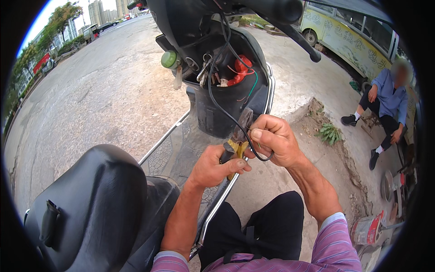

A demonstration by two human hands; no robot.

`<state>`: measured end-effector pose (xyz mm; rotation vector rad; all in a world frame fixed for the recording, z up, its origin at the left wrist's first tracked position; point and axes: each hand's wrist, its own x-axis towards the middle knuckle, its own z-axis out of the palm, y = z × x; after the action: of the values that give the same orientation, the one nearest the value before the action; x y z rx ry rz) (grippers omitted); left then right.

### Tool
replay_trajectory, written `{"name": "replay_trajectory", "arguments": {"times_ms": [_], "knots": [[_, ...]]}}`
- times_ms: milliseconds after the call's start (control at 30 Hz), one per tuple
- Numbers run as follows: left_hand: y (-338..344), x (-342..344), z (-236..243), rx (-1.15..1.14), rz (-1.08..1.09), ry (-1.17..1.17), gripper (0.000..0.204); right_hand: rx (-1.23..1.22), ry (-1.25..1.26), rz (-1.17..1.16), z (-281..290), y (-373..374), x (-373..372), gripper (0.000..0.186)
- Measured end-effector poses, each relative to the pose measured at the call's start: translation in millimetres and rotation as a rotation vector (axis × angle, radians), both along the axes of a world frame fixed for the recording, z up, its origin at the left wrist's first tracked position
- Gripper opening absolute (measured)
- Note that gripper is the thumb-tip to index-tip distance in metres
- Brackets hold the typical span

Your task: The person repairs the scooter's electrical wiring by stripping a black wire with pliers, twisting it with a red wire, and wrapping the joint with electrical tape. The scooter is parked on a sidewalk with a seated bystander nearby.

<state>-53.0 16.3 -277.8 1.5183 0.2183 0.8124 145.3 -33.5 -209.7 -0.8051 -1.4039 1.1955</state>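
My left hand (213,165) is closed on a pair of pliers (236,148) with yellow handles, held jaws-up over the scooter's footboard (170,161). My right hand (276,144) pinches the black cable (219,100) beside the pliers' jaws, with a loop of it hanging below my fingers. The cable hangs from the handlebar area across the open front compartment (213,123). Inside are keys (204,68), loose red and green wires (253,84) and a crumpled red bag (240,68). A green-lidded container (169,59) sits at the compartment's left.
A black seat (95,199) fills the lower left. A seated person (389,99) is at the right, before a painted vehicle (340,36). A broken concrete edge with a plant (330,133) runs beside the scooter. A bucket (367,229) stands lower right. A road (81,72) lies left.
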Motion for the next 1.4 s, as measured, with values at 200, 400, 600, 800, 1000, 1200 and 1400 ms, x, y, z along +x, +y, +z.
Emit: {"name": "replay_trajectory", "arguments": {"times_ms": [200,400,600,800,1000,1200,1400], "knots": [[1.6,-5.2,-0.3,-0.095,-0.154,-0.075,0.037,-0.027,0.078,0.079,4.3,-0.9,-5.6,0.019],[3.4,-7.4,-0.4,-0.095,-0.119,-0.066,0.04,-0.028,0.111,0.096,2.3,1.9,-5.1,0.019],[2.4,-5.4,0.8,-0.088,0.052,-0.02,0.04,-0.063,0.04,0.0,2.1,6.2,-2.8,0.017],[18.6,-9.6,-14.1,-0.243,0.279,-0.073,0.038,-0.076,0.014,0.032,11.7,-10.1,19.2,0.016],[37.6,-5.5,-29.2,-0.265,0.564,0.154,0.034,-0.033,-0.148,-0.095,12.8,-23.4,38.2,0.018],[53.3,4.5,-87.9,0.144,0.778,0.887,0.045,-0.03,-0.163,-0.149,8.4,-23.3,24.4,0.02],[55.8,6.8,-146.9,0.235,0.72,1.175,0.04,-0.046,-0.149,-0.185,8.2,-28.0,21.9,0.021]]}}
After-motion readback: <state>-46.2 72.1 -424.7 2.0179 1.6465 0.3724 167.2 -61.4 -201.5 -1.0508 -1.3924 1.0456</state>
